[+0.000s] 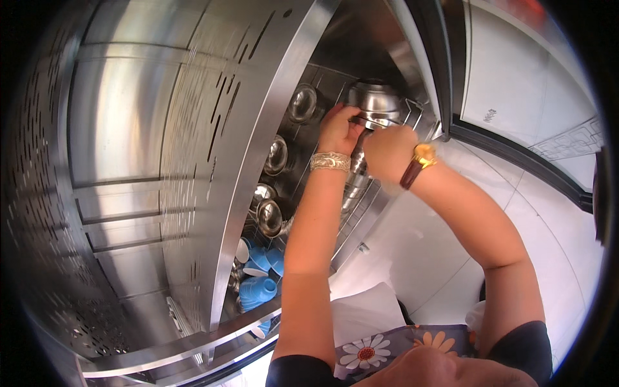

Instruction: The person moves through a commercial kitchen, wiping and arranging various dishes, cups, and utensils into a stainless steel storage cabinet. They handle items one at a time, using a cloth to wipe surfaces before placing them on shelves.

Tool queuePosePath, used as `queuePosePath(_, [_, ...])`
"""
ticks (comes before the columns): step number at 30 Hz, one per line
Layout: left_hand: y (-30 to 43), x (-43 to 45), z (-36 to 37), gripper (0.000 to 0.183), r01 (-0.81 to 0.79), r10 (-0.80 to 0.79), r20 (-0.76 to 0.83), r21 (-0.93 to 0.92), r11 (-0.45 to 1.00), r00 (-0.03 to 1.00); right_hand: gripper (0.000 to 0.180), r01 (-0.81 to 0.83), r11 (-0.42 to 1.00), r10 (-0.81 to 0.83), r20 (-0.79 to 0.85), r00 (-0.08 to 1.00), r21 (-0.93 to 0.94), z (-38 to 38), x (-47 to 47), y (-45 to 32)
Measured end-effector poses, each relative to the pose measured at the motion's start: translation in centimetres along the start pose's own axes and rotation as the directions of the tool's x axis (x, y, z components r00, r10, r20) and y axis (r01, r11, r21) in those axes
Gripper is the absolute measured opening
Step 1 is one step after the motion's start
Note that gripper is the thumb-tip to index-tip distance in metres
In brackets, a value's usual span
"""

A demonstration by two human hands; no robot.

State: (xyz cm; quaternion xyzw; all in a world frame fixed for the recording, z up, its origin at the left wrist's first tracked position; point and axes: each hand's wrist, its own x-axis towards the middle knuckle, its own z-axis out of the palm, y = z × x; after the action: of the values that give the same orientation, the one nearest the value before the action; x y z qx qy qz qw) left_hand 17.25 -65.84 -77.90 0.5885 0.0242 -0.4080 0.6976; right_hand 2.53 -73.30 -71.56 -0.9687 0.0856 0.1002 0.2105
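My left hand, with a patterned bracelet at the wrist, grips the near left rim of an upside-down stainless steel bowl. It may be the top of a stack; that is not clear. Against the bowl's near rim is my right hand, slightly blurred, its fingers curled and mostly hidden behind its back. A watch with a dark strap sits on that wrist. Below and between the hands, a row of nested steel bowls lies on a wire rack inside a steel cabinet.
Left of my forearm, several steel bowls stand on the rack. Nearer are blue cups with white insides, some nested. A slotted steel panel borders the left. At right stands a black-framed door above pale floor tiles.
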Motion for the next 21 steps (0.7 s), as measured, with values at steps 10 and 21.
queuePosePath(10, [0.6,-7.8,0.1,0.032,-0.385,0.497,0.282,0.916,0.116,0.821,0.052,0.035,0.929,0.099,-0.338,0.936,0.368,4.3,4.5,7.6])
queuePosePath(21, [-1.3,-13.0,-26.6,0.057,0.176,0.682,-0.091,0.983,-0.056,0.726,0.049,-0.06,0.969,0.128,-0.282,0.951,0.238,0.9,3.5,4.2])
